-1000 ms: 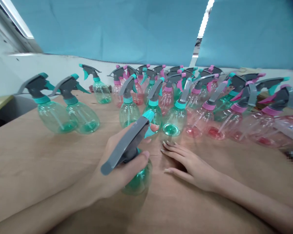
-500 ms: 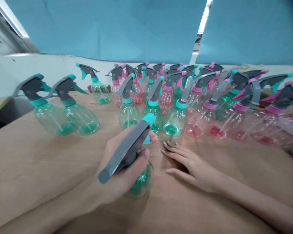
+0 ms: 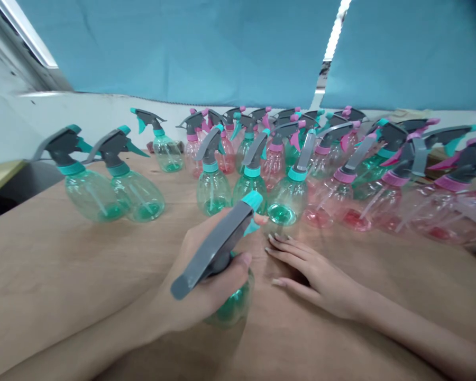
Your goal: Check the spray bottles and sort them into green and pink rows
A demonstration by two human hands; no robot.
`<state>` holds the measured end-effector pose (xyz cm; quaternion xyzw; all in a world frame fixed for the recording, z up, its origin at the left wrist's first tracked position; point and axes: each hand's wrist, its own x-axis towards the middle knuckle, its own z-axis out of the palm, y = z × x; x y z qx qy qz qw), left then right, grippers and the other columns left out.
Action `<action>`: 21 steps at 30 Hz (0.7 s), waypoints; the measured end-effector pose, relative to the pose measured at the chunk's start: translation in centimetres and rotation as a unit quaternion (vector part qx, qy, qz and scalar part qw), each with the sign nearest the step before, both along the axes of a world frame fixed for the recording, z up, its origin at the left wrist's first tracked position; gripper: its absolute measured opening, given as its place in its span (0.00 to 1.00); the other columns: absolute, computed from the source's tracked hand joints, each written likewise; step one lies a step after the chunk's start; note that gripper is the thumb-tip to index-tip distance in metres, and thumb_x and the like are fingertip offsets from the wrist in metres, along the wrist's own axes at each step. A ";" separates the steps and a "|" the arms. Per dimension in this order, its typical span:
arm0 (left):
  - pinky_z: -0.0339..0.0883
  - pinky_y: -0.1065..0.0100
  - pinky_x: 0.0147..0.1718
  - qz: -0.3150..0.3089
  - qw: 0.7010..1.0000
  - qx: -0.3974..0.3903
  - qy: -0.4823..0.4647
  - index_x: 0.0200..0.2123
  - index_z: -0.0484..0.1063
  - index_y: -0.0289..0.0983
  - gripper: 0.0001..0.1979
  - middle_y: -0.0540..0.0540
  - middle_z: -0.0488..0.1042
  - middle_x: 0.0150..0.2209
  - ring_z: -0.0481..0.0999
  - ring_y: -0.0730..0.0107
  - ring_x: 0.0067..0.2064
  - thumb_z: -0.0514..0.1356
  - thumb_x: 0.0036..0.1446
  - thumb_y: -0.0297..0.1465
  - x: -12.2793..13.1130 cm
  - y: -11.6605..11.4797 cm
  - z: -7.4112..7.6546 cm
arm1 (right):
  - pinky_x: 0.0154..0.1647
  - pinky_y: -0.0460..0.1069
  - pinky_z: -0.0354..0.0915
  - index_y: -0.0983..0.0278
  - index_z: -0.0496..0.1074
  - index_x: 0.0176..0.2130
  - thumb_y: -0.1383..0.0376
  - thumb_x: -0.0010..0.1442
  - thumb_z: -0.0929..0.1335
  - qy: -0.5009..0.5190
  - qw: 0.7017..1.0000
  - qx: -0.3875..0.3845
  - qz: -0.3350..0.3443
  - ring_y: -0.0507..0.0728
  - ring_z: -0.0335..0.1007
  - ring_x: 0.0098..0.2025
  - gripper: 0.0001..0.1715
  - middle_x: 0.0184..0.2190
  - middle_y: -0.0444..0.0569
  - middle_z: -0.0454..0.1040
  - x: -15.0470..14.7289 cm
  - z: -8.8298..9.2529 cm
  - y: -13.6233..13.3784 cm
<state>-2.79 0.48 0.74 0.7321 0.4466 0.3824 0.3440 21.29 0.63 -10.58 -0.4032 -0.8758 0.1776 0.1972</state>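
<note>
My left hand (image 3: 206,280) is wrapped round the neck of a green spray bottle (image 3: 238,304), whose grey head with a turquoise nozzle points up and away to the right. The lower part of this bottle shows below my fingers. My right hand (image 3: 313,267) lies on the brown table (image 3: 293,338) with its fingers spread and holds nothing. Just beyond my hands stand a green bottle with a bright green base (image 3: 287,198) and two more green bottles beside it, one of them (image 3: 213,188) further left.
Two green bottles (image 3: 137,196) lean close together at the left. Several pink bottles (image 3: 329,196) and green ones crowd the back and right of the table. A lone green bottle (image 3: 168,151) stands at the back left. Blue cloth (image 3: 202,47) hangs behind.
The whole view has shifted slightly, moving the scene a little right and down. My left hand with its bottle appears slightly further right, nearer my right hand. The grips look the same.
</note>
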 end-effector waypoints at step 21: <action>0.77 0.60 0.29 -0.036 0.999 -0.037 -0.013 0.53 0.72 0.46 0.30 0.51 0.80 0.33 0.78 0.60 0.29 0.56 0.44 0.24 0.9 0.4 -0.2 | 0.67 0.65 0.55 0.58 0.60 0.66 0.51 0.66 0.65 0.000 1.000 -0.007 0.003 0.64 0.53 0.68 0.34 0.67 0.52 0.59 0.0 -0.2 0.2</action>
